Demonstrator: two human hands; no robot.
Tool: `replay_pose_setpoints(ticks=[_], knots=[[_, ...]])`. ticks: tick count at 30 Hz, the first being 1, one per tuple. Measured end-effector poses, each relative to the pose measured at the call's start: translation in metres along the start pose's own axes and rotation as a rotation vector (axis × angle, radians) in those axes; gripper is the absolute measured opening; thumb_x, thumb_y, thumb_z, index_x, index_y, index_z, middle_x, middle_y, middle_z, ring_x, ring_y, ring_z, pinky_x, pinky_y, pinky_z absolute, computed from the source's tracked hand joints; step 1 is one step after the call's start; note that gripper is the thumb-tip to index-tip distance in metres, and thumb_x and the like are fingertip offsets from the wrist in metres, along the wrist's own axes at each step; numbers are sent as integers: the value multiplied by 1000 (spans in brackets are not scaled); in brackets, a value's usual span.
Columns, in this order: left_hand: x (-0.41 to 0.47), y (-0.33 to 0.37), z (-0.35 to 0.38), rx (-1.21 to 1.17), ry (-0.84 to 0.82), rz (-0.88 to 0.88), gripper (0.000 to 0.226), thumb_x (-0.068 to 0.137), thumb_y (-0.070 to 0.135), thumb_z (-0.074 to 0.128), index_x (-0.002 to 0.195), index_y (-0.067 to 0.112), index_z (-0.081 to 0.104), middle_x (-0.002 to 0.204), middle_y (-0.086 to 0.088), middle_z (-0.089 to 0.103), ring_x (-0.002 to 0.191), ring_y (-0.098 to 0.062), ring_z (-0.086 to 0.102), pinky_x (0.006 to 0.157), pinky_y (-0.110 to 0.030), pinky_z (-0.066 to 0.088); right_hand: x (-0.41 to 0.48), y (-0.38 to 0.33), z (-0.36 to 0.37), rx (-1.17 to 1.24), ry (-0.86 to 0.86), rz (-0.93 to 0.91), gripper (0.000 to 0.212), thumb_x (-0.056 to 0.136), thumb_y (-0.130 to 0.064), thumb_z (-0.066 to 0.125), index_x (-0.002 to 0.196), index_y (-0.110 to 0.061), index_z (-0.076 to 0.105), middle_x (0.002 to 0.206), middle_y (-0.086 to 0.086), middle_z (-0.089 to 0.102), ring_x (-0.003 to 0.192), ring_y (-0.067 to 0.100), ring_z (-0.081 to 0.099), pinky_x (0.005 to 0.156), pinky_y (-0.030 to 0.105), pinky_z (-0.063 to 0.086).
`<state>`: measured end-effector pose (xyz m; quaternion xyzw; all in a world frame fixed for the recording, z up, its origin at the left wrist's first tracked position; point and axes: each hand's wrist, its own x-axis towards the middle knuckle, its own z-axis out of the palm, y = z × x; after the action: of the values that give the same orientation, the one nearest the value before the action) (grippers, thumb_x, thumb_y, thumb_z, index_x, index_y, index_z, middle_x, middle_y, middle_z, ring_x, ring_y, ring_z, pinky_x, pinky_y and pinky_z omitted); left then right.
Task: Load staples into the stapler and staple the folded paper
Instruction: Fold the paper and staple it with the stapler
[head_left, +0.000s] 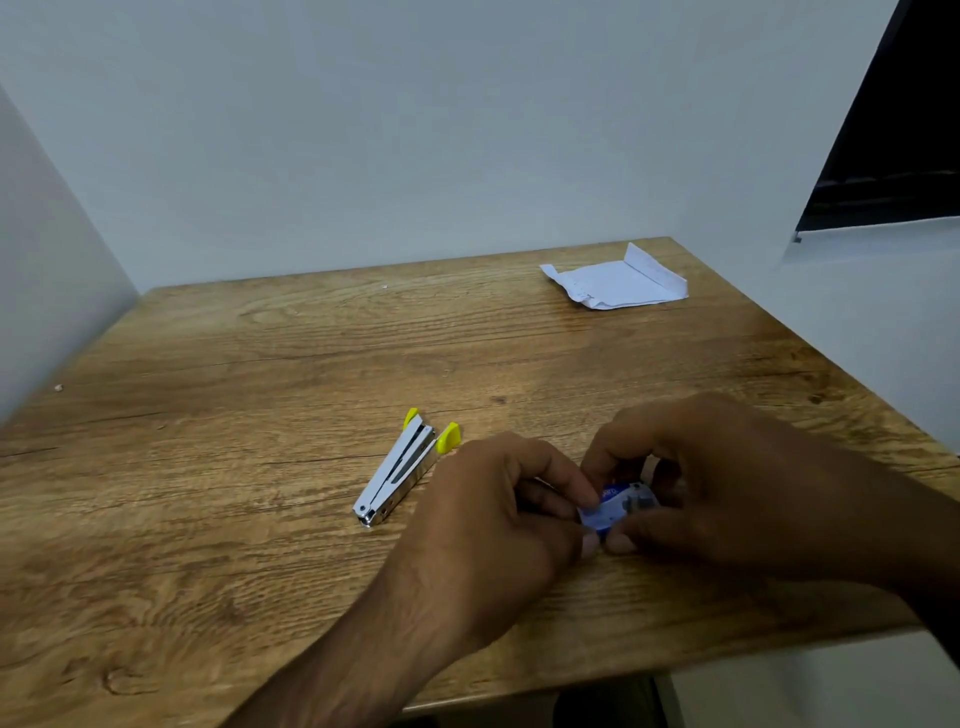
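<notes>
Both hands, left (498, 514) & right (727, 483), pinch a small blue staple box (615, 506) together near the bench (208, 364) front, prob. to open it; stapler (402, 470) lies opened just left, ready for loading; folded paper (618, 283) parked at far right.

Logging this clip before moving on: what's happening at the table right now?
A person has both hands on a small blue and white staple box near the front of the wooden table, left hand and right hand pinching it together, apparently opening it. The silver stapler with yellow ends lies untouched to their left. The folded paper sits at the far right corner, not yet stapled.
</notes>
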<state>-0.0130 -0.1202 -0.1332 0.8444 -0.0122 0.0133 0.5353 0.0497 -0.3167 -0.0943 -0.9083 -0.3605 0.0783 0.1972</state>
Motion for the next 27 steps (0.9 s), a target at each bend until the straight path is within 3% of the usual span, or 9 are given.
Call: replay_pose_setpoints(ticks=[3, 7, 10, 13, 15, 19, 22, 24, 27], knots=[[-8, -1, -8, -43, -30, 27, 31, 68, 7, 85, 86, 30, 75, 83, -2, 78, 75, -12, 76, 75, -36, 64, -2, 0, -4, 9, -57, 21, 41, 72, -47, 85, 104, -56, 62, 103, -32, 64, 100, -11, 56, 78, 24, 57], [-18, -11, -30, 40, 23, 84, 18, 71, 26, 83, 84, 33, 74, 70, 7, 73, 62, -7, 69, 59, -24, 55, -7, 3, -10, 36, -84, 40, 42, 70, -49, 85, 101, -65, 61, 111, -44, 56, 98, -10, 59, 80, 29, 60], [-23, -18, -53, 50, 108, 130, 9, 73, 26, 81, 79, 26, 74, 59, 7, 65, 54, -6, 60, 54, -24, 47, -9, 7, -11, 15, -92, 23, 44, 68, -54, 83, 102, -68, 58, 115, -49, 49, 105, -15, 53, 79, 30, 61], [-23, -23, -75, 285, 277, 206, 12, 76, 25, 83, 78, 29, 72, 66, 15, 67, 51, 0, 57, 51, -10, 40, -8, 7, -16, -36, -133, -14, 47, 60, -78, 67, 105, -70, 55, 117, -48, 50, 110, -19, 47, 79, 29, 59], [-19, -21, -87, 493, 368, 255, 12, 74, 40, 77, 79, 34, 67, 76, 16, 66, 62, -2, 60, 53, -11, 40, -3, 6, -23, -85, -102, -47, 51, 57, -87, 57, 105, -69, 56, 113, -42, 58, 108, -18, 49, 81, 28, 57], [-3, -22, -93, 738, 308, 210, 45, 74, 72, 57, 109, 42, 55, 93, 20, 56, 77, 4, 54, 61, -19, 37, 20, 1, -36, -86, 24, -86, 39, 66, -73, 64, 103, -62, 62, 109, -40, 63, 105, -15, 56, 80, 28, 57], [6, -27, -85, 815, 278, 139, 60, 76, 70, 59, 126, 39, 48, 94, 18, 54, 80, -1, 55, 66, -24, 35, 44, 1, -40, -68, 8, -62, 36, 67, -72, 66, 100, -56, 66, 103, -36, 67, 100, -17, 58, 80, 27, 56], [9, -28, -83, 830, 310, 134, 53, 80, 62, 62, 125, 35, 53, 92, 16, 56, 86, -9, 59, 68, -25, 34, 61, 6, -42, -49, -17, -32, 31, 72, -66, 71, 99, -51, 69, 99, -30, 70, 98, -16, 59, 77, 23, 54], [8, -31, -90, 845, 290, 111, 34, 79, 60, 63, 104, 37, 61, 86, 18, 60, 76, -1, 56, 61, -23, 36, 82, 22, -47, -49, 9, 21, 20, 78, -51, 79, 95, -43, 74, 92, -28, 72, 90, -16, 62, 68, 11, 45]])
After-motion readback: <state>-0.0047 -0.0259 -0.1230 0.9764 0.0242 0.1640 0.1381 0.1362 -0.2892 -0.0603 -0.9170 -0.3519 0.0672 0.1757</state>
